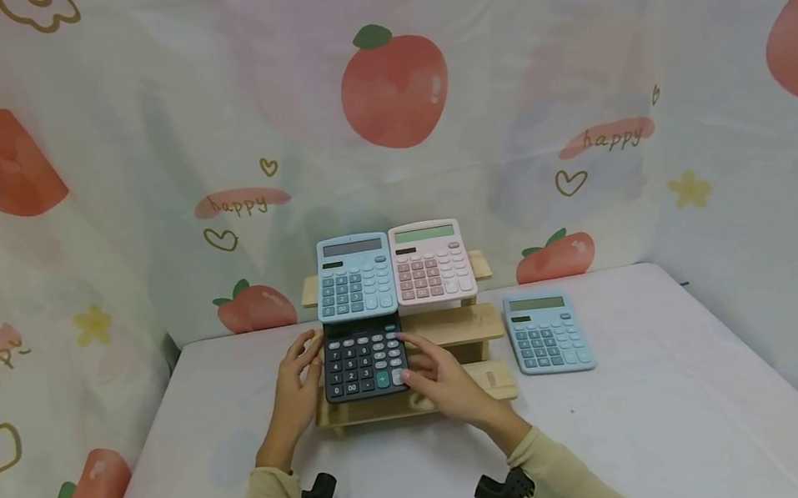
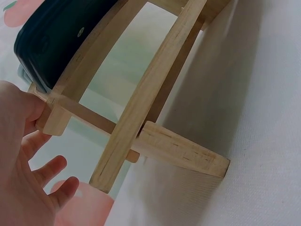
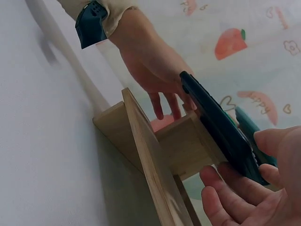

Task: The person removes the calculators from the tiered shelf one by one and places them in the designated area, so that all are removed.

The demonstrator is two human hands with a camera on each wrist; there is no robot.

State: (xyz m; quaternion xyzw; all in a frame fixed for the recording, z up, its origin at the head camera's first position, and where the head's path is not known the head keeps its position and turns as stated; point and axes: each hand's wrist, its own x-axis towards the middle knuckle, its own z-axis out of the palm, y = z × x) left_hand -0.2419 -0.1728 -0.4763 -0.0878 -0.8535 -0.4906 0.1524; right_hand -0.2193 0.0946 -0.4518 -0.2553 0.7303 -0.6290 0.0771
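Observation:
A black calculator [image 1: 364, 359] leans on the middle level of a stepped wooden rack [image 1: 454, 326], right below a blue calculator [image 1: 354, 276]. My right hand [image 1: 450, 381] pinches its right edge, thumb on the front near the lower keys; the right wrist view shows fingers [image 3: 235, 188] around its underside. My left hand [image 1: 300, 388] is at the calculator's left edge with fingers loosely extended. In the left wrist view that hand [image 2: 19, 155] rests by the end of a wooden rail, its lower fingers spread, and the calculator's dark back [image 2: 61, 42] rises above the rail.
Beside the blue calculator on the top level stands a pink calculator [image 1: 433, 263]. Another blue calculator [image 1: 550, 333] lies on the white table [image 1: 661, 399] right of the rack. A fruit-patterned cloth [image 1: 405, 181] hangs behind. Both sleeves carry black wrist mounts.

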